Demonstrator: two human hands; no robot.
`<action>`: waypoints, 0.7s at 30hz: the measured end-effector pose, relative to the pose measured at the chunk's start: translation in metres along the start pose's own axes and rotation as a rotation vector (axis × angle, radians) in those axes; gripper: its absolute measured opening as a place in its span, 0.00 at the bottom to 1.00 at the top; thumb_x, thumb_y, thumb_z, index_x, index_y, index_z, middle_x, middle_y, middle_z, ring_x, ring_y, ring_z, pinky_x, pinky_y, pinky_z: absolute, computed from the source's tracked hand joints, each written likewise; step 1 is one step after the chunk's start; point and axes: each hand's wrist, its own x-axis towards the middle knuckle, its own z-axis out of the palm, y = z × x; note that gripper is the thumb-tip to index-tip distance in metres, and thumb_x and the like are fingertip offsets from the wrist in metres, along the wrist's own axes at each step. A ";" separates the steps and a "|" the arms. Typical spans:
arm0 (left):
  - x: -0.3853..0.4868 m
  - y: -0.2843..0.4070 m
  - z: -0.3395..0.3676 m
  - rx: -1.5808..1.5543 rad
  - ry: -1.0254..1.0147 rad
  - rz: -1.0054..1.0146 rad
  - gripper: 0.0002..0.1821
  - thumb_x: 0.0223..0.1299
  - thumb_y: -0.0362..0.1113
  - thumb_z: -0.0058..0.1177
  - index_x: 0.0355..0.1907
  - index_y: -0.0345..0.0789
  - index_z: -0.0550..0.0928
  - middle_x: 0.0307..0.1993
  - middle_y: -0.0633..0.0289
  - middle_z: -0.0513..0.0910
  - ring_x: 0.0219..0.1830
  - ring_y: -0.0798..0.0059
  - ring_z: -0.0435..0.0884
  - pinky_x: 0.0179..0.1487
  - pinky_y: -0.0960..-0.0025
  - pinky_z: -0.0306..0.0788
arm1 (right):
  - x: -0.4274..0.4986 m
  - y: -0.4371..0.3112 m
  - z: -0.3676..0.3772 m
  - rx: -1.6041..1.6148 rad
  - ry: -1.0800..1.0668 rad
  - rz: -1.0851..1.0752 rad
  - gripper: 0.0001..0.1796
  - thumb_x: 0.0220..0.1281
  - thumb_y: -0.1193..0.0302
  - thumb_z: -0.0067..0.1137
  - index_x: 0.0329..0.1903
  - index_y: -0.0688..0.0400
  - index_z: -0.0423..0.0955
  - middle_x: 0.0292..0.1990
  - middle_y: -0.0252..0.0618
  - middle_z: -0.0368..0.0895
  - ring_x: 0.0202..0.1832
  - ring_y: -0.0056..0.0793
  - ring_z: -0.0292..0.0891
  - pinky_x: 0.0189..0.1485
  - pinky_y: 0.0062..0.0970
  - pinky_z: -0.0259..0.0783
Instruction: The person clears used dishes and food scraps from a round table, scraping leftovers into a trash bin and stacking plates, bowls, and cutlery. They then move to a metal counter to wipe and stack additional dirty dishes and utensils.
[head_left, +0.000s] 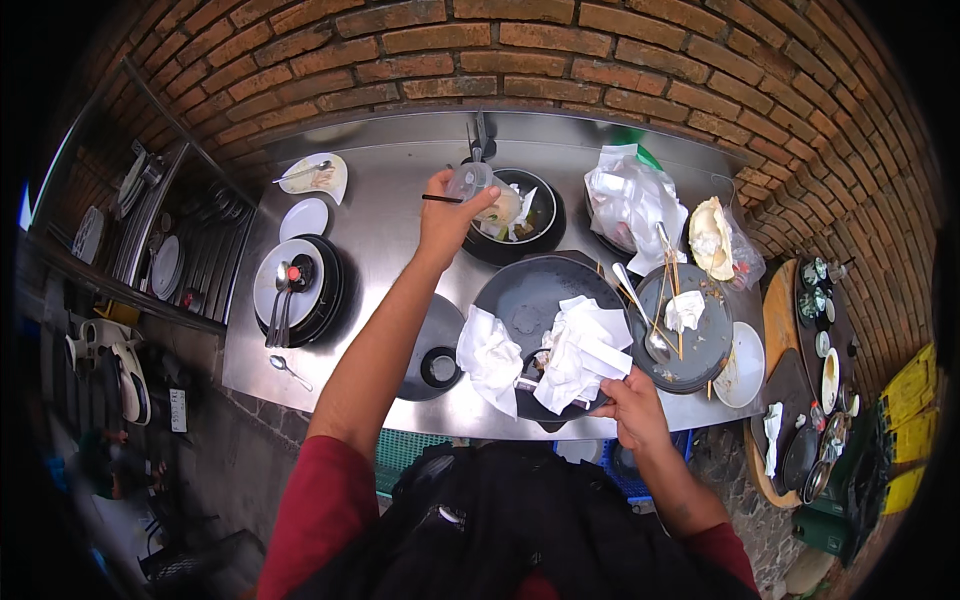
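Note:
My left hand (448, 217) grips a clear plastic cup (474, 182) with a black straw, tilted above a dark bowl (553, 217) that holds crumpled tissues and food scraps. My right hand (632, 405) holds the near right rim of a large black plate (517, 300). On that plate lie crumpled white napkins (581, 352), partly covering a small dark dish. Beside it on the right, a grey plate (701, 352) carries a spoon (655, 346), wooden skewers and a tissue. Left of the black plate, a small black bowl (440, 367) sits on a dark round plate (420, 382).
A steel table (367, 165) stands against a brick wall. Stacked plates with cutlery (262, 292) stand at left, near white dishes (304, 219). At right are a heap of plastic and paper waste (634, 202), an opened coconut shell (711, 244) and a white plate (742, 367). A dish rack (169, 225) is far left.

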 end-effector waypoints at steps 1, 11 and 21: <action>0.005 -0.003 0.010 0.019 0.012 -0.006 0.52 0.52 0.55 0.79 0.70 0.24 0.69 0.62 0.44 0.78 0.64 0.59 0.78 0.65 0.63 0.74 | 0.001 0.000 -0.005 0.007 0.012 -0.014 0.24 0.71 0.78 0.50 0.68 0.68 0.71 0.54 0.44 0.85 0.46 0.28 0.87 0.38 0.25 0.88; 0.004 -0.063 0.015 0.059 0.016 -0.055 0.51 0.56 0.54 0.76 0.71 0.21 0.69 0.68 0.39 0.75 0.70 0.54 0.76 0.71 0.59 0.69 | 0.009 0.000 -0.026 0.119 0.123 -0.100 0.25 0.71 0.79 0.50 0.69 0.67 0.69 0.55 0.43 0.83 0.48 0.27 0.86 0.38 0.25 0.88; -0.099 0.063 -0.004 0.331 -0.440 0.367 0.18 0.60 0.32 0.66 0.54 0.39 0.88 0.56 0.62 0.82 0.55 0.66 0.80 0.59 0.64 0.71 | 0.013 0.007 -0.030 0.098 0.127 -0.126 0.26 0.72 0.78 0.50 0.71 0.67 0.68 0.57 0.44 0.83 0.51 0.27 0.85 0.41 0.26 0.89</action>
